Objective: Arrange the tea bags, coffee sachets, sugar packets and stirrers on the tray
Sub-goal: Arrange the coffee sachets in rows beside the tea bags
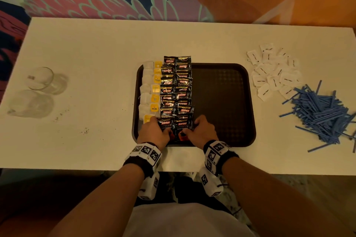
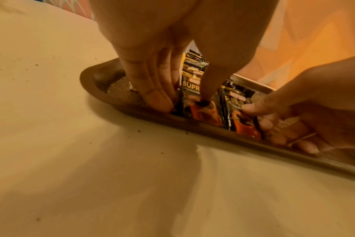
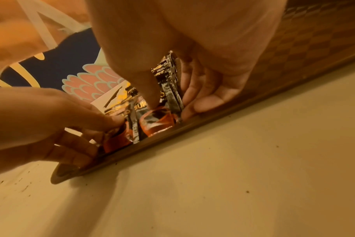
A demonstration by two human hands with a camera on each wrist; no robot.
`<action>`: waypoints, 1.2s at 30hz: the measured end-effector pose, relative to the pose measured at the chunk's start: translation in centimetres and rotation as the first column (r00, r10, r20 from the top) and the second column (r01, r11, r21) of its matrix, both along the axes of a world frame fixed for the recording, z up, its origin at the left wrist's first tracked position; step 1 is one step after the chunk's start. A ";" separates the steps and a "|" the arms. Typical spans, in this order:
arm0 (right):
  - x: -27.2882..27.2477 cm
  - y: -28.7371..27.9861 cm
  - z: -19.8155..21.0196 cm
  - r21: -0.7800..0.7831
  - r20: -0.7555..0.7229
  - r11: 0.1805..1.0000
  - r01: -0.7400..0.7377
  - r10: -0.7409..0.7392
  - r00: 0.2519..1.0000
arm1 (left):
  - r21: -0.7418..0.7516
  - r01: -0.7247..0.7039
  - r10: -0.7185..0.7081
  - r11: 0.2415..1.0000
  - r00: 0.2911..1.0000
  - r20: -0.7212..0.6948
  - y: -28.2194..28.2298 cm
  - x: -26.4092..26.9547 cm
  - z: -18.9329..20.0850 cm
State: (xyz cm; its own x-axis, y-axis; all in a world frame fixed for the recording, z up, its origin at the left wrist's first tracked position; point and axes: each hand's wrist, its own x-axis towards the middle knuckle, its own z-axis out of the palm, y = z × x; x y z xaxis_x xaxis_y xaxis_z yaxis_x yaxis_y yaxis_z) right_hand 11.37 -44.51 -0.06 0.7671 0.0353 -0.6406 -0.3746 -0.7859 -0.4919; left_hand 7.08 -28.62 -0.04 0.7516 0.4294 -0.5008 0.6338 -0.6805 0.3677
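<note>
Head view: on the tray (image 1: 221, 102), tea bags (image 1: 149, 90) and coffee sachets (image 1: 176, 90) fill its left part; the left hand (image 1: 154, 131) and right hand (image 1: 202, 131) each pinch a nearest sachet at its near rim. Sugar packets (image 1: 273, 71) and stirrers (image 1: 323, 113) lie on the tabletop (image 1: 96, 54), right of the tray.

Left wrist view: thumb atop one sachet, fingers curled at its edge.

Right wrist view: the same grip mirrored.

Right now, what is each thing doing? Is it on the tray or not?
Tea bags: lined up on the tray's left side.
Coffee sachets: two overlapping rows on the tray.
Tray: right half bare.
Sugar packets: loose on the table, off the tray.
Stirrers: piled on the table, off the tray.
Left hand: holding the nearest left sachet.
Right hand: holding the nearest right sachet.
Glasses: lying on their sides.
</note>
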 end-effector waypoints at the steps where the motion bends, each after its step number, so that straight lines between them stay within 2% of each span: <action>1: -0.1 0.1 0.0 -0.006 -0.007 1.000 -0.026 0.026 1.000 | -0.005 0.008 -0.009 1.000 1.000 -0.019 -0.2 -0.1 -0.2; 3: -0.1 0.2 -0.1 -0.016 -0.009 0.998 -0.056 0.056 0.998 | -0.022 0.010 -0.010 1.000 1.000 -0.013 -0.4 -0.1 -0.4; 13: 3.0 1.1 0.7 -0.029 0.015 1.000 -0.012 0.012 1.000 | -0.022 -0.002 0.003 1.000 0.998 0.061 -0.2 3.0 0.2; 20: 0.9 0.7 0.7 -0.010 -0.070 0.997 -0.071 0.070 0.995 | -0.086 0.052 -0.050 0.995 0.998 0.027 -0.3 0.5 0.0; 24: 0.5 0.4 0.8 -0.004 -0.071 0.998 -0.065 0.064 0.995 | -0.120 0.051 -0.041 0.992 0.996 0.085 0.1 0.1 0.1; 29: 1.2 0.6 1.2 0.065 -0.034 0.994 -0.088 0.091 0.995 | -0.117 0.128 -0.117 0.985 0.988 0.097 0.6 0.8 0.5; 32: 1.4 0.5 1.4 0.062 -0.020 0.994 -0.085 0.086 0.996 | -0.061 0.078 -0.070 0.995 0.989 0.131 1.2 1.8 1.4; 36: 1.4 1.0 1.3 0.069 -0.047 0.989 -0.127 0.131 0.990 | -0.076 0.052 -0.039 0.996 0.985 0.167 2.2 3.9 1.7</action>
State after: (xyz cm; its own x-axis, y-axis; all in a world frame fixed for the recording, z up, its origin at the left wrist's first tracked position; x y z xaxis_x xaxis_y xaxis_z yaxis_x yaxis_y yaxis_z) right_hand 12.82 -43.55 1.24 0.7193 0.1752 -0.6722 -0.2983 -0.7961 -0.5266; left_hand 11.00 -26.39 1.63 0.8447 0.3566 -0.3992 0.5288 -0.6713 0.5193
